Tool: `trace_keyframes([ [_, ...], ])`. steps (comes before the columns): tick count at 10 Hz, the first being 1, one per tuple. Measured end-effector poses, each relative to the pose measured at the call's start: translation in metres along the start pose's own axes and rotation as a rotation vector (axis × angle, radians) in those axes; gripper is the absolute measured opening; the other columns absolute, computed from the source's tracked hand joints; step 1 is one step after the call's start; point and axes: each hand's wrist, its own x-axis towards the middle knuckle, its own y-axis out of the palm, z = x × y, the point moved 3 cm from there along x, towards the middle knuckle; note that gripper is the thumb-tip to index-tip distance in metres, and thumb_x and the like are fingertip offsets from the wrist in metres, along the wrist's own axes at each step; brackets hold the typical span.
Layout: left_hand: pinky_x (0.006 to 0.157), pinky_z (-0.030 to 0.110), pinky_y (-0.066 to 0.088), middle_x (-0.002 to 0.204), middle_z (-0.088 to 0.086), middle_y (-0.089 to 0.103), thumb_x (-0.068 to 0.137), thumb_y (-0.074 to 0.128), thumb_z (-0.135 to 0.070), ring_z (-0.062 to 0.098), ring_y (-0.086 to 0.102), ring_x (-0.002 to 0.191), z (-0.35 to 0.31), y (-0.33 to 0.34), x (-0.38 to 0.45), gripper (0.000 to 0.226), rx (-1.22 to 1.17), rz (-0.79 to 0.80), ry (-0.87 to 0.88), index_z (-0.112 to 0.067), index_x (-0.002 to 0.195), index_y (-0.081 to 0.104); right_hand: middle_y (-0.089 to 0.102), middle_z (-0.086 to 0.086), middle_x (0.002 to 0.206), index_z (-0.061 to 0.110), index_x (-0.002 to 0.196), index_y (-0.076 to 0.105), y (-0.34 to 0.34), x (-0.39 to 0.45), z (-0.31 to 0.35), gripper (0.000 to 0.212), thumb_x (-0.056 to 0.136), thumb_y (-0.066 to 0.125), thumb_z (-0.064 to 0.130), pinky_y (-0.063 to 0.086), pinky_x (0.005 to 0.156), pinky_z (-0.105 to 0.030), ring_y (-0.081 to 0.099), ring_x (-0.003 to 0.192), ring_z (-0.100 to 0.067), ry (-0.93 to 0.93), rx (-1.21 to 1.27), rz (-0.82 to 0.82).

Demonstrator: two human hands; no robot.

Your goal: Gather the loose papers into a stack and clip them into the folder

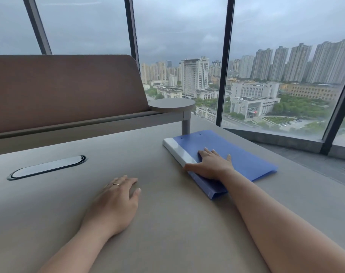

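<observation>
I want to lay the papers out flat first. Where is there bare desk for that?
Bare desk lies between the left hand and the right forearm, and beyond the left hand toward the cable hatch. It is crowded at the blue folder under the right hand.

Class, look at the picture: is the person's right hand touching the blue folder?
Touching. The head view shows the right hand lying palm-down with straight fingers on the closed blue folder, no gap visible beneath it.
</observation>
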Motion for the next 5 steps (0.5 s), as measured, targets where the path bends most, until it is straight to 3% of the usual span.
trace_keyframes([
  [2, 0.117, 0.03, 0.024, 0.157, -0.01, 0.034, 0.097, 0.041, -0.048, 0.01, 0.027, 0.146, 0.004, 0.001, 0.005, 0.044, -0.013, -0.013, 0.008, -0.037, 0.139, 0.047, 0.013, 0.007, 0.167, 0.03, 0.156, 0.023, 0.001, 0.019, -0.002, 0.104, 0.068, 0.04, 0.082, 0.001, 0.119, -0.062, 0.006, 0.154, -0.013, -0.048, 0.011, 0.006],
  [3, 0.112, 0.032, 0.033, 0.15, -0.013, 0.045, 0.095, 0.049, -0.045, 0.009, 0.038, 0.14, 0.0, -0.002, 0.001, 0.037, -0.056, -0.015, 0.023, -0.036, 0.13, 0.056, 0.018, 0.006, 0.166, 0.029, 0.154, 0.028, 0.002, 0.016, -0.002, 0.1, 0.07, 0.041, 0.082, 0.003, 0.119, -0.061, 0.011, 0.153, -0.014, -0.068, 0.005, 0.008],
  [4, 0.102, 0.025, 0.039, 0.135, -0.012, 0.06, 0.093, 0.057, -0.037, 0.01, 0.052, 0.128, -0.001, -0.011, -0.008, 0.028, -0.141, -0.041, 0.051, -0.032, 0.12, 0.064, 0.044, 0.006, 0.152, 0.03, 0.142, 0.047, -0.005, 0.006, 0.001, 0.084, 0.075, 0.048, 0.082, 0.021, 0.117, -0.053, 0.038, 0.141, -0.019, -0.072, 0.106, -0.025],
  [5, 0.091, 0.017, 0.038, 0.123, -0.008, 0.068, 0.093, 0.061, -0.029, 0.011, 0.059, 0.118, -0.011, -0.021, -0.022, 0.023, -0.233, -0.087, 0.063, -0.025, 0.114, 0.071, 0.071, 0.003, 0.119, 0.023, 0.118, 0.07, -0.02, -0.009, 0.009, 0.062, 0.081, 0.057, 0.072, 0.048, 0.098, -0.039, 0.062, 0.114, -0.021, -0.108, 0.342, -0.203],
])
